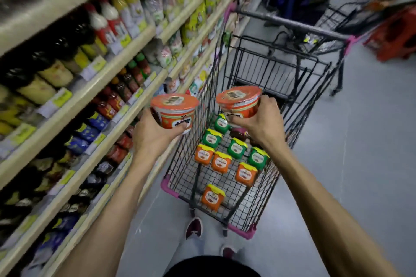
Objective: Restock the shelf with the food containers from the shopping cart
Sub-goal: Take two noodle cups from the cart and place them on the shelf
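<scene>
My left hand [155, 134] grips an orange noodle bowl [173, 109] from below, held just left of the shopping cart [225, 177] and close to the shelf [117, 119]. An identical second orange bowl [239, 101] is gripped by my right hand [262, 121] above the cart's basket. On the cart's wire floor lie several small tubs with yellow lids, some green [236, 148] and some orange [212, 197].
The shelving on the left is packed with bottles [108, 22] and packets with price tags on the edges. A second cart [319, 36] stands farther down the aisle, with a red crate [396, 33] at the right. Grey floor [351, 141] lies to the right. My feet [194, 227] are behind the cart.
</scene>
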Demonstrator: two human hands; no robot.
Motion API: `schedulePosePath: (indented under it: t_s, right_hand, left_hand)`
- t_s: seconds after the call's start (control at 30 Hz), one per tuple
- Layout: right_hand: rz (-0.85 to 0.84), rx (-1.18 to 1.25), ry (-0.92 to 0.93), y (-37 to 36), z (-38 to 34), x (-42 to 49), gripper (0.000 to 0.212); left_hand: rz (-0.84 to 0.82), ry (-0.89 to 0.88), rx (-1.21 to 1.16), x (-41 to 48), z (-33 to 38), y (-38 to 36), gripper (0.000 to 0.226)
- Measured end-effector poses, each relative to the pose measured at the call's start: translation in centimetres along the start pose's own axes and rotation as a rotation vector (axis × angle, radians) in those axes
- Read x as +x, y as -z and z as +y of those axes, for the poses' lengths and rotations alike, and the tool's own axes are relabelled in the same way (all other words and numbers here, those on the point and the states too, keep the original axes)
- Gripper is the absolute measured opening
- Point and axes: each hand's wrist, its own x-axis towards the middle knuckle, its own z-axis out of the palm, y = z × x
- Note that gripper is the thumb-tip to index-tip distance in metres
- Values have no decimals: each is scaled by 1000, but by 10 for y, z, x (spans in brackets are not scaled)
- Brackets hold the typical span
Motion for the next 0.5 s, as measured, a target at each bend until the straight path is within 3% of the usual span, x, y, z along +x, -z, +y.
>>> schedulePosePath:
  t_s: [0.23,0.5]
  right_hand:
    - [-154,153,357,2,-77,-24,95]
    - [-380,255,727,-10,-173,-132,90]
  left_hand:
    - [403,150,-96,-89,-3,89,81]
    - [782,298,-106,-233,-47,189,73]
